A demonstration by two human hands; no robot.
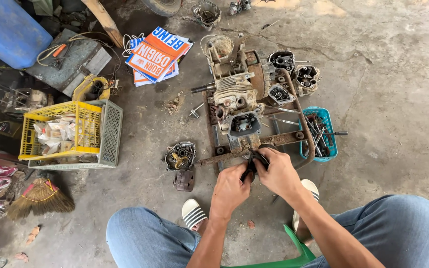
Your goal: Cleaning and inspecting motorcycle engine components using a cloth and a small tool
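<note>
Right now the left hand (230, 189) and right hand (275, 172) both pinch a small dark part (254, 163) above the rusty frame (254, 144); greasy fingers could slip and drop it on the floor (383, 74).

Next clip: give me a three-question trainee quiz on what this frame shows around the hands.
1. True or false: both hands hold one small dark part together.
2. Which colour is the tray of tools right of the engine: A yellow, B teal, C red?
3. What lies on the floor left of the yellow crate?

Key
1. True: left hand and right hand both grip the small dark part, in front of the rusty engine.
2. B: the teal tray.
3. A broom, below and left of the yellow crate.
</note>
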